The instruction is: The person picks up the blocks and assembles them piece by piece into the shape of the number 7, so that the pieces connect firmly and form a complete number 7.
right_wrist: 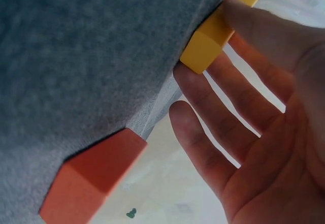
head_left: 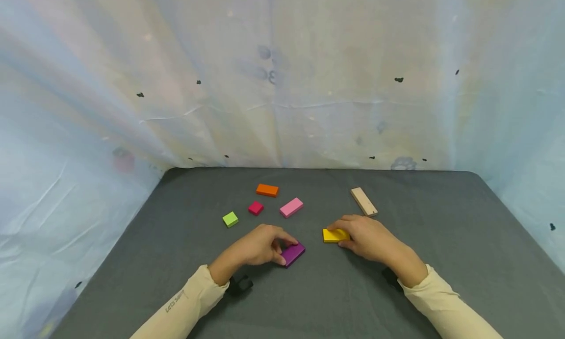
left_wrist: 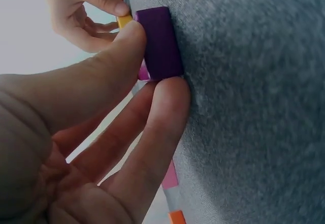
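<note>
A purple block [head_left: 293, 254] lies on the grey cloth, with the thumb and fingertips of my left hand [head_left: 264, 246] pinching it. In the left wrist view the purple block [left_wrist: 160, 43] shows its broad face, thumb at one side and fingers at one end. To the right, my right hand [head_left: 368, 236] pinches a yellow block [head_left: 334, 236] between thumb and fingers. The right wrist view shows the thumb across the yellow block [right_wrist: 205, 43] and fingertips against its other side. Part of the yellow block is hidden under the hand.
Beyond the hands lie a lime green block [head_left: 230, 219], a red block [head_left: 256, 208], an orange block [head_left: 267, 190], a pink block [head_left: 291, 207] and a pale wooden block [head_left: 364, 202]. A hanging pale sheet [head_left: 318, 133] borders the grey-covered table [head_left: 441, 221] at the back.
</note>
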Available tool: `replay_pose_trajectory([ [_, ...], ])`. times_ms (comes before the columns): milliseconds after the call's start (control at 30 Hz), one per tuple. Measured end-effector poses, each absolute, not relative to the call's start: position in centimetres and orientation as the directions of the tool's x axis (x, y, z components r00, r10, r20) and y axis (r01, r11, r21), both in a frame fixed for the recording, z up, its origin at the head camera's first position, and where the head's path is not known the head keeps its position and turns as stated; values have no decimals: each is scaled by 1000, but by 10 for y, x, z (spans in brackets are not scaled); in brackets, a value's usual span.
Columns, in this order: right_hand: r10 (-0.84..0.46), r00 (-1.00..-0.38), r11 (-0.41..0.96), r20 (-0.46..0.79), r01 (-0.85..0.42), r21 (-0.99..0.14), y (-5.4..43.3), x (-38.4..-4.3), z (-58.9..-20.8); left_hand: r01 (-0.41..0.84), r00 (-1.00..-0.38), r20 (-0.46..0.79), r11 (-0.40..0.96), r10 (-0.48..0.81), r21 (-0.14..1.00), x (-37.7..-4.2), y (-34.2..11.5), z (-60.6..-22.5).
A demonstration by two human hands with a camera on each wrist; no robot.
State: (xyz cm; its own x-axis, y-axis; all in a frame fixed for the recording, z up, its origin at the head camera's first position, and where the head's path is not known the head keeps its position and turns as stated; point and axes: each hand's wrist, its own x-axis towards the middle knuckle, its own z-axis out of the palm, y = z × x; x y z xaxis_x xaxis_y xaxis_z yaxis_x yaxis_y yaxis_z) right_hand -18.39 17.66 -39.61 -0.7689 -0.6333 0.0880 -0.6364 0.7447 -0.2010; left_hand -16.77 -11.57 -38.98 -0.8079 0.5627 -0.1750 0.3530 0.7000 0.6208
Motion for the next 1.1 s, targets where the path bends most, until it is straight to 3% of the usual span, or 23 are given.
replay_pose_trajectory([
  [1100,-647,-757,732,97,-651,-201,178,-183,-398,422,-807,-109,695,581,582,-156,-112,-393],
])
